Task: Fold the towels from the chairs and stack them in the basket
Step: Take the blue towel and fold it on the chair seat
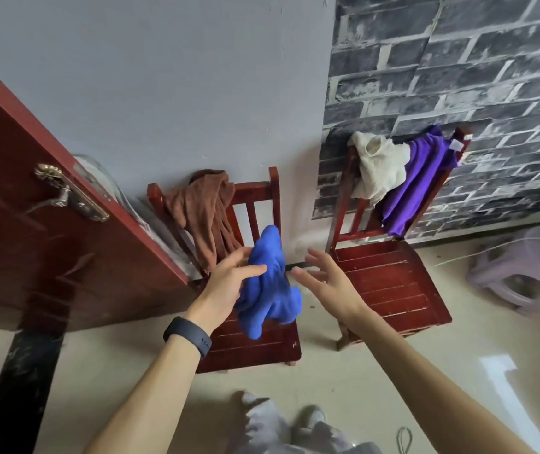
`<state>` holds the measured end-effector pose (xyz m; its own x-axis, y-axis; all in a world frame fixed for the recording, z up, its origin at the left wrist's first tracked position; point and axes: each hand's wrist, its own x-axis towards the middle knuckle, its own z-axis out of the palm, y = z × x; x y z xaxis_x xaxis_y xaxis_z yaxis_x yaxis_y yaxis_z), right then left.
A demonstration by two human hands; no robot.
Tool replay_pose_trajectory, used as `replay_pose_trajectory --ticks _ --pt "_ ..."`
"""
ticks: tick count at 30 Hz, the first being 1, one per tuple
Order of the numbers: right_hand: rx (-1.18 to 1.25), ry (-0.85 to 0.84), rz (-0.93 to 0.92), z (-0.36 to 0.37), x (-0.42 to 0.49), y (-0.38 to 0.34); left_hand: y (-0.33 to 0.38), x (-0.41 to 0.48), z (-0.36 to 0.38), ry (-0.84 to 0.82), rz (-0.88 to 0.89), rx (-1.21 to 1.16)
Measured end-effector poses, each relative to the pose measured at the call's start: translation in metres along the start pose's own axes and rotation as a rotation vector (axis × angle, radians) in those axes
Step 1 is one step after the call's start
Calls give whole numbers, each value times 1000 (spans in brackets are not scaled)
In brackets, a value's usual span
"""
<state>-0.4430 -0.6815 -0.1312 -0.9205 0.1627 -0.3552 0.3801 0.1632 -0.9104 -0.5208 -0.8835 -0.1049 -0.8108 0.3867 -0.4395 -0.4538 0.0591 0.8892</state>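
My left hand [229,280] grips a crumpled blue towel [270,283] and holds it up over the seat of the left red chair [252,342]. My right hand [324,276] hovers just to the right of the towel, fingers spread, holding nothing. A brown towel [204,211] hangs over the left chair's back. On the back of the right red chair [390,283] hang a cream towel [376,168] and a purple towel [419,185]. No basket is in view.
A dark red door [32,224] with a brass handle [68,194] stands open at the left, close to the left chair. A pale plastic stool [521,276] sits on the floor at the right. My feet [295,417] are below on the tiled floor.
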Motion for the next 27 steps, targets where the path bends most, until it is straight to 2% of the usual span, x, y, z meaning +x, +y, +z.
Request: replay_pose_trajectory --ticks 2,6,8,12,15,18,20,23,25,27 --pt "55 -83 16 5 5 -18 7 -10 -7 -46 13 57" --pt "-65 -204 -60 21 18 -40 22 -26 -26 -92 57 191" --pt "-151 -141 -127 32 21 -52 27 -32 -43 -70 94 253" --pt "-206 -3 -227 43 18 -72 23 -37 -82 79 110 471" --pt "-309 -47 -265 49 14 -81 17 -39 -103 97 77 648" --pt "-375 -101 -301 56 10 -83 22 -39 -112 -8 14 798" --pt "-426 -95 -329 57 6 -85 31 -40 -113 -139 -114 771" --pt "-475 -99 -350 60 0 -87 38 -45 -112 -315 -277 561" --pt "-452 -102 -352 59 -3 -86 39 -46 -110 -331 -283 522" --pt "-443 -101 -317 56 -5 -83 38 -46 -109 -249 -193 569"
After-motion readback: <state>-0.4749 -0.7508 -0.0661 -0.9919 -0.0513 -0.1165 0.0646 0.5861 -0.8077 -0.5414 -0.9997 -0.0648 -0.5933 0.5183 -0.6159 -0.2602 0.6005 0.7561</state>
